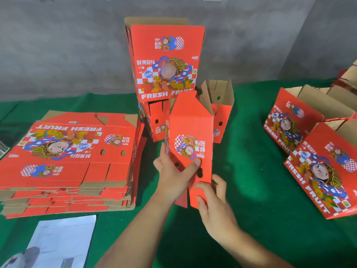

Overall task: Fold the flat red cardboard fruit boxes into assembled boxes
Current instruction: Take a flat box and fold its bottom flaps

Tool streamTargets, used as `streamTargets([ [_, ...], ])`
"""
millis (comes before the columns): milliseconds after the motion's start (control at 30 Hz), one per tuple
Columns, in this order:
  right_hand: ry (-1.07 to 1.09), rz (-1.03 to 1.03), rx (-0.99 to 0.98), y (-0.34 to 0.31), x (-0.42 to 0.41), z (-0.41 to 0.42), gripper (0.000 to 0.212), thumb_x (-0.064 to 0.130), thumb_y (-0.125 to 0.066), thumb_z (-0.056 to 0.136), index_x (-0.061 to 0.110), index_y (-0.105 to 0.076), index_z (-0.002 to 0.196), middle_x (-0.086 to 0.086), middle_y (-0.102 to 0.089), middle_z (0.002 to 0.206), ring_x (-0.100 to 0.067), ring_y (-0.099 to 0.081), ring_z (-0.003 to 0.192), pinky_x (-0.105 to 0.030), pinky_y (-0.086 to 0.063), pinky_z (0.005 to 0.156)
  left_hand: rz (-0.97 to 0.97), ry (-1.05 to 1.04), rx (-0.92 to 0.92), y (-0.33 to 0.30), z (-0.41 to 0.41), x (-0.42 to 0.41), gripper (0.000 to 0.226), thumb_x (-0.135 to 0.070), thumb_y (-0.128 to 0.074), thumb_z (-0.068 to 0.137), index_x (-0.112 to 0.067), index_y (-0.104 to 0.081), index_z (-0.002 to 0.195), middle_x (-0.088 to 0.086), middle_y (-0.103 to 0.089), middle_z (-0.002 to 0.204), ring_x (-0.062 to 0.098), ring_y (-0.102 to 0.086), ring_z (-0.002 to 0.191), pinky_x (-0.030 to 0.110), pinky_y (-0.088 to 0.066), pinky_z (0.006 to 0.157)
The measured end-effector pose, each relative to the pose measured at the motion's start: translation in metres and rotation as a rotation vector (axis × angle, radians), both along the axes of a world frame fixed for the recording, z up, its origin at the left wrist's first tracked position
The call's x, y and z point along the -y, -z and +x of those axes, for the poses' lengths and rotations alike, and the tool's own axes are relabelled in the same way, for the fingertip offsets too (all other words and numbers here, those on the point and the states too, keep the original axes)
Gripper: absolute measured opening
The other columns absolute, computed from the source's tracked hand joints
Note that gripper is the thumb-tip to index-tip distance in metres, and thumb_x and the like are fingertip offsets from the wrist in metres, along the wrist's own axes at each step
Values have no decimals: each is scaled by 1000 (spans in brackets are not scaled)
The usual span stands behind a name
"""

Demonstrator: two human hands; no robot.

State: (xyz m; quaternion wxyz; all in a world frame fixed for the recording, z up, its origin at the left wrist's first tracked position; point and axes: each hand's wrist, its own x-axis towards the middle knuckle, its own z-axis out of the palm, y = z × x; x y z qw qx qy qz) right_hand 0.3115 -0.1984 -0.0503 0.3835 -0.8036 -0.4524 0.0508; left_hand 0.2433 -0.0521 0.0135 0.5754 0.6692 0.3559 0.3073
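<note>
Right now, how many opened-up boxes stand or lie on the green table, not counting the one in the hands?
4 at least: the tall box standing at the back centre, the open box just right of it, and two boxes lying at the right. More may sit beyond the right edge.

Wall (67, 51): grey, mottled, rough like bare concrete or plaster, spanning the full width behind the work surface; a paler vertical band at far right. Table covering (251, 171): dark green cloth, felt-like, with faint creases and scattered pale specks. Sheet of white paper (63, 240): printed, lying flat on the cloth at lower left. Light: even, diffuse, soft shadows only.
</note>
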Motion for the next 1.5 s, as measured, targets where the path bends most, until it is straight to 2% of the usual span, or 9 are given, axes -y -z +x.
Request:
streamTargets([
  [200, -1, 27, -267, 1, 2, 12, 102, 13, -71, 85, 59, -3, 146, 11, -34, 155, -13, -57, 130, -37, -51, 102, -28, -4, -106, 17, -6, 1, 122, -67, -77, 68, -33, -10, 163, -6, -30, 139, -34, -36, 100, 9, -34, 92],
  [300, 114, 134, -419, -11, -8, 20, 96, 18, -66, 81, 55, -13, 152, 8, -49, 151, -11, -58, 129, -40, -49, 103, 54, 4, -100, 20, -6, 14, 62, -36, -71, 83, -31, -48, 141, 3, -44, 125, -23, -39, 104, 3, -40, 84],
  [433, 297, 178, -503, -25, -17, 43, 57, 27, -58, 71, 50, -48, 122, 10, -69, 120, -13, -64, 108, -39, -52, 95, 85, 52, -232, 23, -11, 32, 64, -53, -56, 77, -62, -44, 139, -19, -49, 120, 5, -45, 113, 27, -31, 99],
  [733, 352, -124, -463, -33, -35, 78, 118, 28, -69, 83, 51, 21, 157, 3, -15, 167, -32, -24, 148, -46, -27, 122, 10, 239, -239, 25, -10, 51, 62, -45, -59, 81, -66, -37, 135, -21, -49, 123, 10, -41, 120, 25, -30, 107],
  [867, 126, 80, -688, -40, -47, 75, 122, 46, -72, 69, 56, 11, 158, 26, 5, 167, -10, -22, 155, -43, -51, 105, 92, 486, -262, 25, 3, 59, 64, -16, -56, 88, -37, -48, 148, -3, -61, 118, 20, -47, 117, 30, -41, 107],
  [1000, 177, 60, -586, -36, -53, 75, 126, 66, -72, 58, 54, 2, 160, 13, -17, 166, -13, -23, 152, -45, -27, 126, 182, 262, -160, 23, 15, 54, 29, -16, -57, 83, -18, -69, 109, 4, -66, 98, 23, -59, 97, 43, -52, 89],
  [1133, 222, -13, -498, -37, -53, 87, 116, 86, -59, 62, 55, -5, 159, 7, -37, 148, -20, -26, 142, -40, -24, 117, -7, -117, -52, 23, 8, 29, 51, -18, -71, 84, -23, -52, 131, 1, -50, 128, 23, -49, 126, 48, -40, 112],
  [1300, 309, 67, -396, -42, -67, 92, 61, 75, -59, 64, 41, -48, 114, 4, -40, 123, -19, -34, 122, -32, -31, 97, -50, -1, -95, 10, 3, 12, 108, -66, -71, 69, -40, -23, 162, 0, -38, 151, 18, -37, 145, 47, -33, 122],
  [1500, 87, 361, -516, -54, -68, 75, 41, 41, -83, 81, 52, -48, 101, 23, -66, 102, -2, -69, 100, -23, -52, 81, -101, 131, 189, 0, 4, -13, 63, -46, -80, 82, -55, -49, 137, -13, -70, 131, 9, -65, 123, 50, -48, 112],
])
